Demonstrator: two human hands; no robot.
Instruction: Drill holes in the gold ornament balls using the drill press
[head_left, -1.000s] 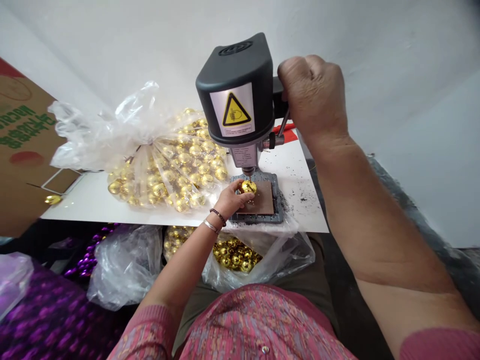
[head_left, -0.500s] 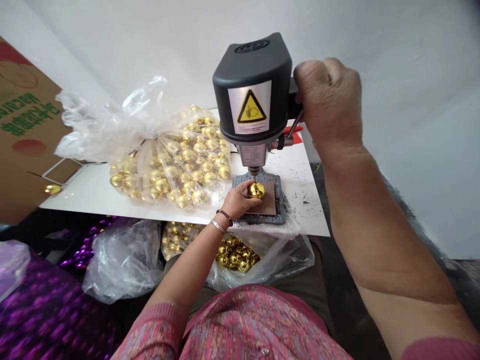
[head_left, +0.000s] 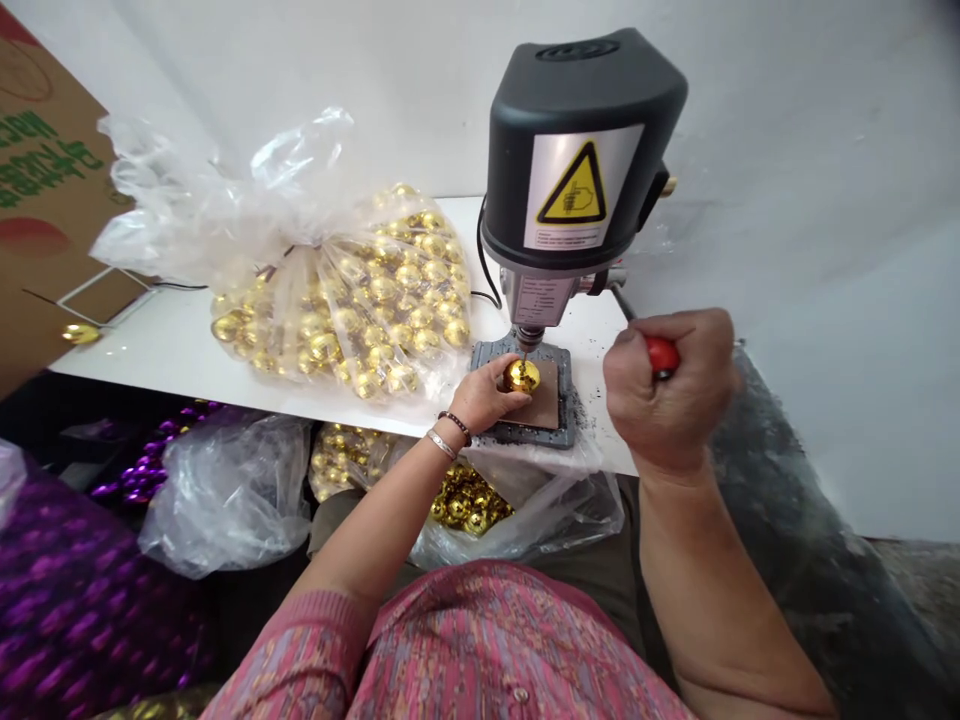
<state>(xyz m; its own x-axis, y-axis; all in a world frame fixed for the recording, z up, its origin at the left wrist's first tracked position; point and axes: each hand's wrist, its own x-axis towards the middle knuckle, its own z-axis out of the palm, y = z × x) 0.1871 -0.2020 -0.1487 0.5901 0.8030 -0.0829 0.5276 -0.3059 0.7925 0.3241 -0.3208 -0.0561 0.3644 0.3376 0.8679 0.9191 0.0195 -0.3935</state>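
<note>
- Hands sit apart; the right hand (head_left: pixel 667 395), earlier high beside the drill head (head_left: pixel 581 150), now clamps the red-knobbed lever (head_left: pixel 663 356) lower down.
- Left hand (head_left: pixel 484 398) still pinches the gold ball (head_left: pixel 522 378) over the brown board (head_left: pixel 541 408).

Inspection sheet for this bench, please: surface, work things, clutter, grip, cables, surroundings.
Surface: white table; dark flecks around the drill base.
Work things: gold ball over brown board, under the drill press bit; bit contact unclear.
Clutter: tied bag of balls, stray ball by the box.
Grip: left hand holds the gold ball; right hand wraps the red knob.
Cables: black cord beside the press.
Surroundings: pale wall; open bag of gold balls below the table edge; purple pile lower left.
</note>
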